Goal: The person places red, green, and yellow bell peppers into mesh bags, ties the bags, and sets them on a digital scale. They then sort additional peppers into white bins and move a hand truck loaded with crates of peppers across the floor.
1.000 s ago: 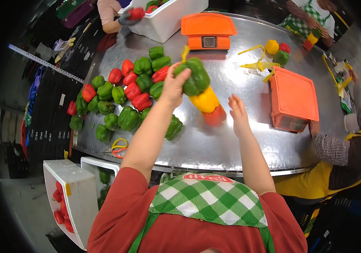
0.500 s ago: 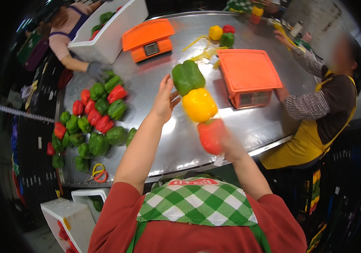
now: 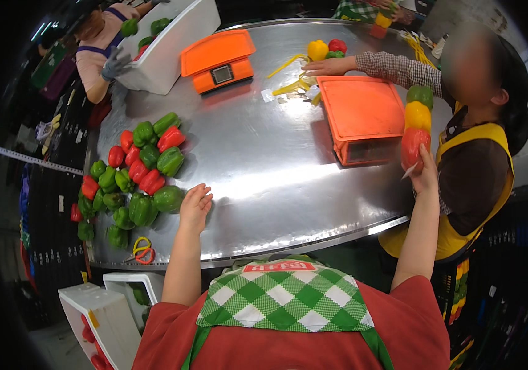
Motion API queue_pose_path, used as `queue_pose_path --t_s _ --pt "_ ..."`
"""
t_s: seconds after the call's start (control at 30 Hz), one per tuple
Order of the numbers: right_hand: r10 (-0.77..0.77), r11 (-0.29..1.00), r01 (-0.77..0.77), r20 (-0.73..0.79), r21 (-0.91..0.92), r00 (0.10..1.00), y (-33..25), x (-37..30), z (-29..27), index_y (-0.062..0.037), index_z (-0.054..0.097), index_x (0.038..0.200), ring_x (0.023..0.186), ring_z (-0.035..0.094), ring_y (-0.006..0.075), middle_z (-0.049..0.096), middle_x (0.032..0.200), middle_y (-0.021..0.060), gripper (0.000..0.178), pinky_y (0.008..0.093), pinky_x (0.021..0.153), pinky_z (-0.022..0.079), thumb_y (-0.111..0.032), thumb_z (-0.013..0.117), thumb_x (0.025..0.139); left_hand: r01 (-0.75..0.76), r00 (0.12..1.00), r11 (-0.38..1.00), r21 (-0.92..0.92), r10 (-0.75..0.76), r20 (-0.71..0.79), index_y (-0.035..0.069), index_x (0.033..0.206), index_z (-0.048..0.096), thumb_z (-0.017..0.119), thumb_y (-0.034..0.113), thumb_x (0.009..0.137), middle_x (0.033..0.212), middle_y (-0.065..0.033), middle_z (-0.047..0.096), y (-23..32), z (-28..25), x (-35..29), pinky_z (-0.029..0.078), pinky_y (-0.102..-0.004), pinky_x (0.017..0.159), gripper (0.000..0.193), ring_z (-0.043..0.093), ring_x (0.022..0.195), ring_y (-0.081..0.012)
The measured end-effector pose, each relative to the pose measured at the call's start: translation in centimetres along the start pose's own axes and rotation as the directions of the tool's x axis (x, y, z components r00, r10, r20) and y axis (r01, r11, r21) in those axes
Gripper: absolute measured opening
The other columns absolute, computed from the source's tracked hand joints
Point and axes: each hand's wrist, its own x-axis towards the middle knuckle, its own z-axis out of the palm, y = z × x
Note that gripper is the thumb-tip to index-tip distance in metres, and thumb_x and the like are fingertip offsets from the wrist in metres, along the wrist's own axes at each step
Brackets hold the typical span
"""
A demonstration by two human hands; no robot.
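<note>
Out at the right, my right hand (image 3: 425, 171) grips the bottom end of a pack of three bell peppers (image 3: 418, 115). Green is on top, yellow in the middle and red at the bottom, standing in a row with a bit of clear wrap at the lower end. The pack is beside the right orange scale (image 3: 362, 108), close to a co-worker (image 3: 476, 148) in a yellow apron. My left hand (image 3: 197, 206) holds nothing; its fingers are loosely bent, just right of a green bell pepper (image 3: 168, 200) at the edge of a pile of red and green peppers (image 3: 142, 176).
Scissors (image 3: 143, 251) lie at the metal table's (image 3: 245, 216) near left edge. Another orange scale (image 3: 218, 58) and a white foam box (image 3: 165, 49) stand farther back, where a gloved co-worker lifts a green pepper (image 3: 129, 27). Loose peppers (image 3: 317, 50) and yellow strips (image 3: 290, 86) lie beyond the right scale.
My right hand has carried the pepper pack right, toward the yellow-aproned co-worker, whose arm now reaches across the scale. My left hand has left the pack and moved back toward the pile.
</note>
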Motion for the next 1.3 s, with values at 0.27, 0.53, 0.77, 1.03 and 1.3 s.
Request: queue_pose_path --t_s 0.27,0.53,0.77,1.03,1.3 --pt "0.047 0.982 -0.027 -0.106 0.184 0.993 4.1 4.5 8.2 -0.0148 0.052 0.127 0.089 0.063 0.0174 0.063 0.109 0.0025 0.051 0.0367 0.068 0.055 -0.044 0.067 0.088 -0.02 0.993 1.0 -0.018 0.018 -0.119 0.009 0.118 0.056 0.06 0.026 0.095 0.107 -0.0054 0.066 -1.5 -3.0 -2.6 0.05 -0.0263 0.074 0.029 0.064 0.09 -0.0143" --pt "-0.551 0.131 0.193 0.091 -0.972 0.83 5.7 11.0 6.9 -0.0061 0.057 0.124 0.098 0.064 0.0334 0.066 0.111 0.017 0.053 0.0391 0.081 0.051 -0.047 0.059 0.091 -0.188 0.977 0.937 0.294 0.21 -0.044 0.007 0.113 0.061 0.069 0.018 0.088 0.093 0.0013 0.063 -6.0 -5.1 -5.6 0.045 -0.0227 0.078 0.029 0.057 0.082 -0.0073" --pt "-0.702 0.285 0.766 0.419 -0.576 0.576 7.4 4.8 14.0 0.0004 0.055 0.127 0.111 0.059 0.0278 0.062 0.12 0.0159 0.042 0.0362 0.095 0.046 -0.024 0.061 0.094 -0.248 0.585 0.622 0.743 0.707 -0.397 0.006 0.12 0.054 0.071 0.013 0.079 0.116 -0.0122 0.054 -7.1 -13.3 -11.6 0.048 -0.0318 0.077 0.045 0.055 0.097 -0.0233" --pt "-0.004 0.294 0.933 0.976 -0.209 0.22 26.4 -18.8 31.4 -0.0132 0.052 0.132 0.132 0.037 0.0422 0.04 0.143 0.0196 0.068 0.0508 0.107 0.034 -0.018 0.078 0.069 0.018 0.378 0.592 0.805 0.742 -0.554 0.004 0.139 0.036 0.078 0.023 0.072 0.145 -0.0269 0.03 -2.3 -25.6 -9.4 0.034 -0.0425 0.107 0.082 0.034 0.135 -0.0409" --pt "-0.084 0.009 0.993 0.989 -0.12 0.121 32.9 -20.6 40.3 -0.0281 0.051 0.134 0.137 0.028 0.0427 0.034 0.148 0.0104 0.073 0.0638 0.103 0.03 -0.023 0.08 0.067 0.161 0.581 0.576 0.801 0.601 -0.549 0.014 0.15 0.02 0.089 0.046 0.055 0.154 -0.0298 0.001 4.8 -30.8 -3.8 0.035 -0.0436 0.109 0.122 0.03 0.136 -0.0459"
